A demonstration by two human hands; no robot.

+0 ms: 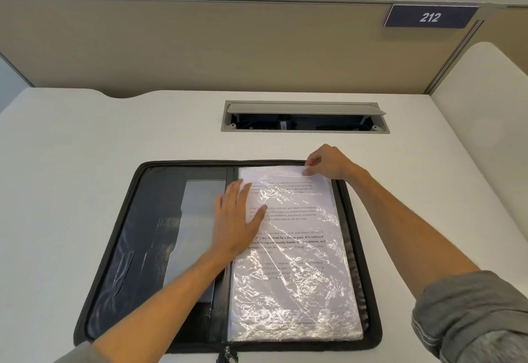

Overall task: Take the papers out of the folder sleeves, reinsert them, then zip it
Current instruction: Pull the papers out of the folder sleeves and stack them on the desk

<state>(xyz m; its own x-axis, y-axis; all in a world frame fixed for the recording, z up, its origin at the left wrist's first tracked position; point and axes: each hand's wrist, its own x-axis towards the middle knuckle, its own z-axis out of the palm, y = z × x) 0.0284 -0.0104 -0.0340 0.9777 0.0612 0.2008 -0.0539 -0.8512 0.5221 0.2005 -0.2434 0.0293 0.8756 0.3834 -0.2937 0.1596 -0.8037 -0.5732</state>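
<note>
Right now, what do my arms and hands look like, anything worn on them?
Both hands, the left hand and the right hand, are bare, with no gloves, rings or watch showing. Grey sleeves are pushed up, leaving the forearms uncovered.

Grey sleeves (pixel 468 317) rolled up above elbows; forearms bare.

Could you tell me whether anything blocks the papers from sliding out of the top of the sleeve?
Nothing visible does. The right hand pinches the top edge of the sleeve; beyond it lies bare desk. The left hand rests flat near the sleeve's left edge.
</note>
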